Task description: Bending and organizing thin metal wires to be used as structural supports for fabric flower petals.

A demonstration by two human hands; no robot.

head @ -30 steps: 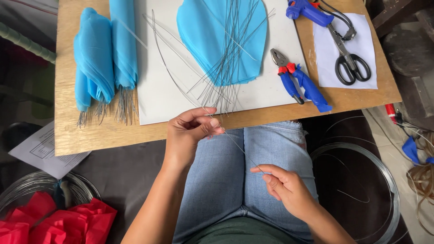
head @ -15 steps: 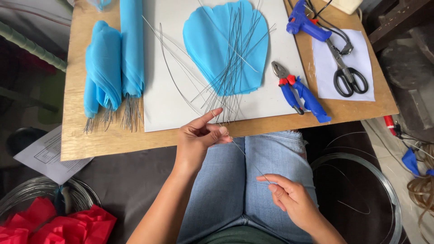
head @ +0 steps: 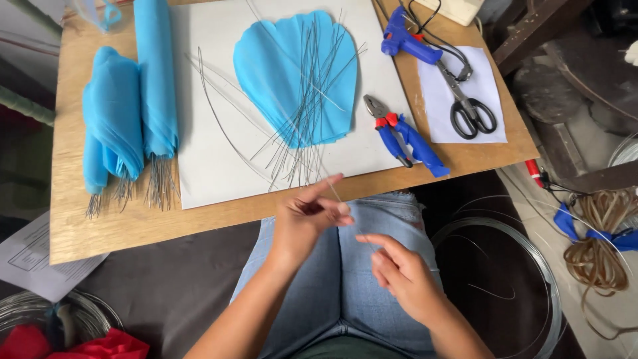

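My left hand (head: 307, 214) is at the near edge of the wooden board (head: 100, 226), fingers pinched on a thin wire (head: 345, 206). My right hand (head: 399, 272) is over my lap, fingertips pinching the lower end of what looks like the same wire. Beyond the hands, a light blue petal-shaped fabric piece (head: 286, 73) lies on a white sheet (head: 212, 166) with several thin wires (head: 302, 126) fanned across it.
Bundles of blue fabric petals on wire stems (head: 126, 113) lie at the board's left. Blue-handled pliers (head: 402, 136), black scissors (head: 468, 106) and a blue glue gun (head: 407, 36) sit at the right. Wire coils (head: 518, 266) lie on the floor; red fabric (head: 100, 346) bottom left.
Both hands have come closer together over my lap. The left hand drew back from the board's edge with a wire pinched, and the right hand rose to meet it.
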